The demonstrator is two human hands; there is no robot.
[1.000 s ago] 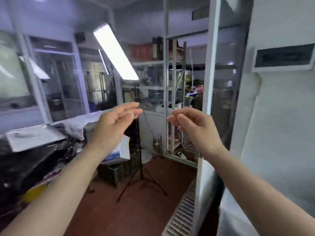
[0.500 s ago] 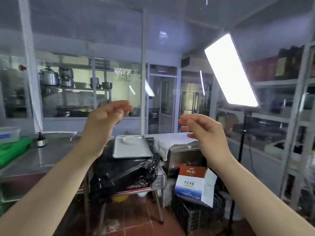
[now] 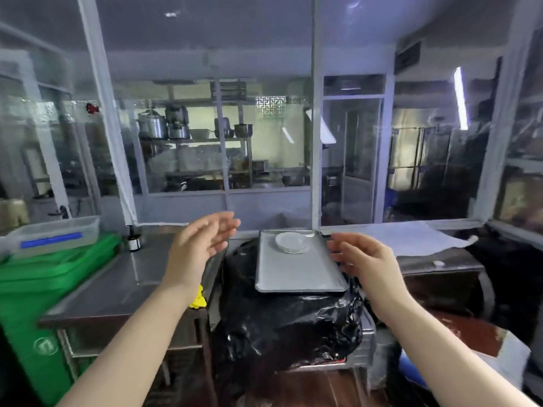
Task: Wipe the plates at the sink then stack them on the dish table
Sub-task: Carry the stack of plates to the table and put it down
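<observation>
Step in hand, by judgement: approach, plates not yet taken; left hand (image 3: 202,248) and right hand (image 3: 363,259) raised, fingers loosely spread, holding nothing; plates (image 3: 291,242) stacked at far end of metal tray (image 3: 296,274) atop black bag (image 3: 288,318); next move calls for reaching forward to grasp the stack.

small stack of white plates (image 3: 291,242) on a metal tray (image 3: 296,274), tray on black plastic (image 3: 282,321), both hands up empty, left hand (image 3: 197,248), right hand (image 3: 365,261), steel table (image 3: 117,283) left
</observation>
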